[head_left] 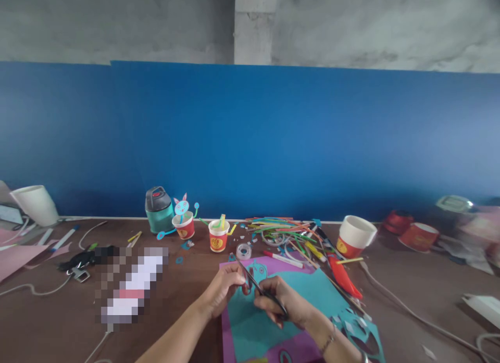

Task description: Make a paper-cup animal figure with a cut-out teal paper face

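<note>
My right hand point(279, 298) is wrapped around black-handled scissors point(254, 280), whose blades point up and to the left. My left hand point(228, 285) pinches a small dark red piece point(247, 287) next to the blades; whether the blades touch it I cannot tell. Both hands are above a sheet of teal paper point(269, 321), which lies over a purple sheet point(226, 332). Just behind the scissors is a light blue paper cutout point(259, 271) with a drawn face. A roll of clear tape point(244, 251) rests at the sheets' far edge.
Behind lie a pile of coloured pipe cleaners point(279, 230) and a marker point(283, 259). Paper cups point(219, 235) stand along the back, one with a cat figure point(182, 207), near a teal bottle point(159, 212). Teal scraps point(357, 326) lie right, beside a white cable point(414, 318).
</note>
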### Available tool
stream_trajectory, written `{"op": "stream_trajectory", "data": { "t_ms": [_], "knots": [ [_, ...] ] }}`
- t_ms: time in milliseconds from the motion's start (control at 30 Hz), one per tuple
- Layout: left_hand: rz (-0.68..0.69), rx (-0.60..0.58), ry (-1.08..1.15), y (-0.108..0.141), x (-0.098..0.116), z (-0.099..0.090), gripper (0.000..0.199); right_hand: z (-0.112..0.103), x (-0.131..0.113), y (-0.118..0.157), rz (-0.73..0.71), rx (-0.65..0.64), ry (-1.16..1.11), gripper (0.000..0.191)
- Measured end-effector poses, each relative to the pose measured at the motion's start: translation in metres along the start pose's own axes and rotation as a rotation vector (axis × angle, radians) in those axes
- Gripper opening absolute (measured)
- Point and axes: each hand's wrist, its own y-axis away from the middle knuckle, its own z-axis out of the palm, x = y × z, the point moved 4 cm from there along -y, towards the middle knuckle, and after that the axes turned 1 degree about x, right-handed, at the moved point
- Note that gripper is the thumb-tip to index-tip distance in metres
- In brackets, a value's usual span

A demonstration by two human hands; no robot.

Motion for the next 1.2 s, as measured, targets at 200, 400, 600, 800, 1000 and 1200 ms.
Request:
{"op": "stream_trajectory", "data": {
  "t_ms": [200,400,600,800,1000,1200],
  "knots": [
    [0.030,0.008,-0.061,-0.002,0.001,-0.002,0.010,-0.003,-0.008,-0.001,-0.069,0.197,-0.056,0.035],
    [-0.045,0.002,-0.333,0.001,-0.002,0.003,0.003,-0.012,-0.008,-0.005,-0.139,0.367,-0.037,0.037],
    [-0.070,-0.011,-0.372,0.002,-0.006,0.005,0.005,-0.009,-0.004,-0.006,-0.143,0.311,-0.032,0.035],
    [-0.027,0.097,-0.090,0.001,0.002,0.002,0.004,-0.020,-0.007,0.000,-0.220,0.585,-0.245,0.036],
    [-0.176,0.092,-0.063,0.003,-0.011,0.011,0.021,-0.015,-0.006,0.002,-0.230,0.672,-0.399,0.036],
    [-0.104,0.111,-0.215,0.000,-0.015,0.014,0.033,-0.008,-0.010,0.001,-0.255,0.633,-0.295,0.043]
  ]
}}
